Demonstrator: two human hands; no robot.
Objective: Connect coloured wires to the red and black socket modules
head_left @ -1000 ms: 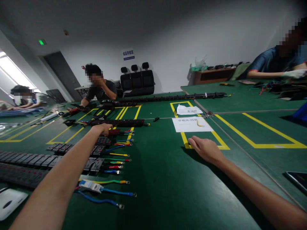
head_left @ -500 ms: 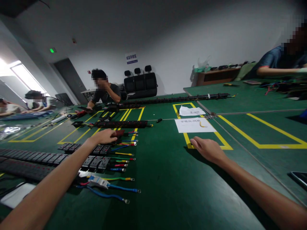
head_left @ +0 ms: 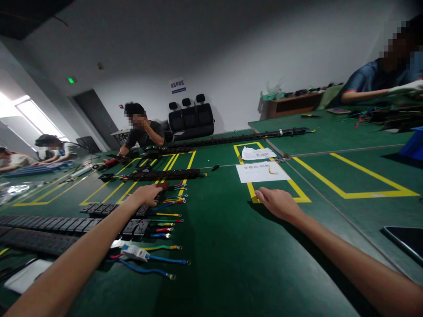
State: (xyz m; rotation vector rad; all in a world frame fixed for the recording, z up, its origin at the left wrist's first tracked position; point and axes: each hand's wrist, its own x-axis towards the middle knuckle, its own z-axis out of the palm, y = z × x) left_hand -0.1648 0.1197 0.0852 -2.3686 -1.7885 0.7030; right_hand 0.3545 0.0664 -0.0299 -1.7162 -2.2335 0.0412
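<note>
My left hand (head_left: 147, 194) curls its fingers over the end of a power socket strip, beside a dark red piece (head_left: 161, 186); the palm hides most of what is under it. Coloured wires with ring terminals (head_left: 180, 199) stick out to its right. More black socket strips (head_left: 137, 226) lie in rows nearer to me. A white-and-blue breaker (head_left: 134, 252) has blue and yellow-green leads. My right hand (head_left: 276, 203) rests on the green table as a loose fist, nothing visible in it, by the yellow tape and below a labelled white paper (head_left: 262, 172) bearing a short yellow wire (head_left: 272, 170).
Long black strips (head_left: 241, 137) lie across the far side. A crumpled paper (head_left: 257, 153) sits behind the labelled sheet. At right are a dark flat device (head_left: 405, 240) and a blue bin (head_left: 411, 145). One person (head_left: 145, 132) sits opposite; another (head_left: 373, 86) works at far right.
The view has shifted slightly, moving the table items a little leftward. Both hands keep about the same places and poses. The gloved hand of the person at right has come further into view.
</note>
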